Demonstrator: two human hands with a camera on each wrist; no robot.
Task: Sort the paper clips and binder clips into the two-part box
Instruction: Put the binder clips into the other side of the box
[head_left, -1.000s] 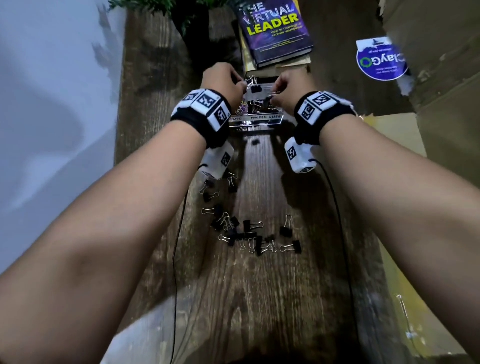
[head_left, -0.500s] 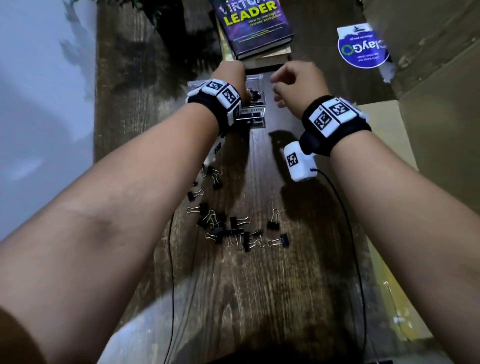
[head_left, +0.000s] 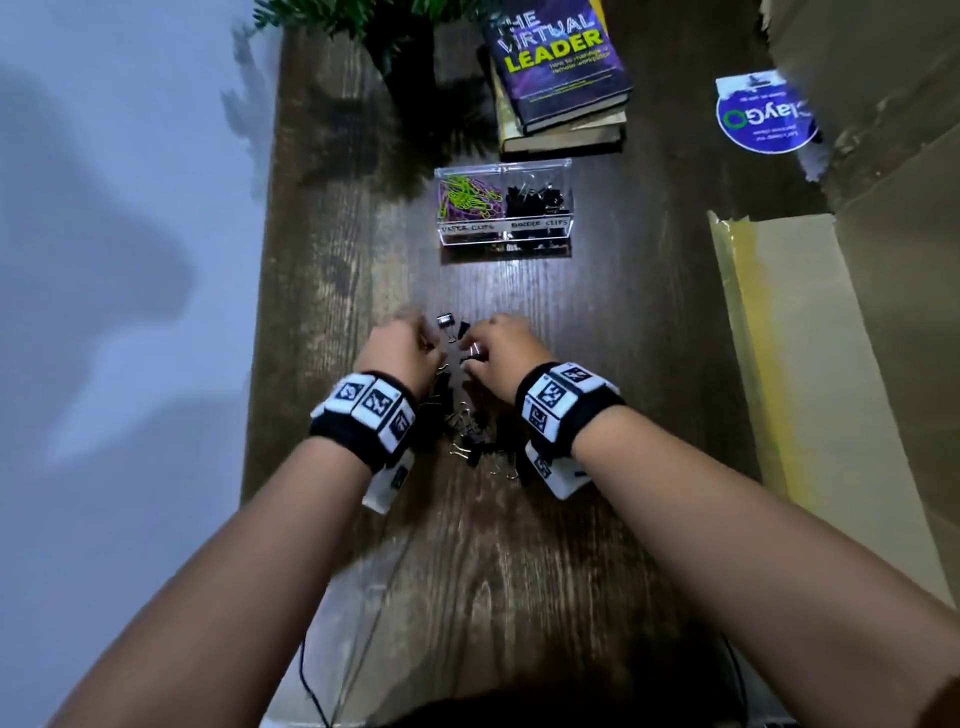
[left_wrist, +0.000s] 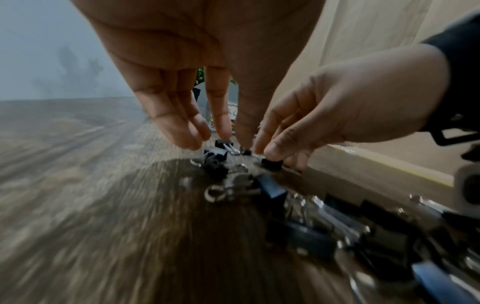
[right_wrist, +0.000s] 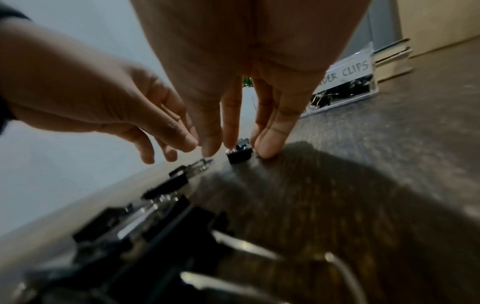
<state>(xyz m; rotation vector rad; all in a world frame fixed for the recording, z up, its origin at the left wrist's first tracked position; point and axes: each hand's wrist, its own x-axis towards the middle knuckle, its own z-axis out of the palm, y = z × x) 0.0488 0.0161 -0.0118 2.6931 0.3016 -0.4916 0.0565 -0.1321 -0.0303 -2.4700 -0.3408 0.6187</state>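
Both hands are low over the loose pile of black binder clips on the wooden tabletop, nearer the person than the two-part box. Left hand: fingers extended downward and only slightly bent, tips just above or at the clips at the far end of the pile; the left wrist view shows nothing gripped, so the hand reads as relaxed and empty. Right hand: fingers also pointing down, thumb and fingertips set on either side of one small binder clip that sits on the tabletop; from the left wrist view a fingertip presses on top of this clip. Whether the clip is actually pinched or only touched cannot be told; motion blur is present. One further clip lies just beyond the fingertips, between the two hands. The box is clear plastic, standing well apart from the hands toward the far end of the tabletop; its left compartment holds coloured paper clips, green and purple, and its right compartment holds black binder clips. Handwritten labels run along its front wall. Behind the box: a stack of books, a plant to their left. Cardboard lies at the right edge.
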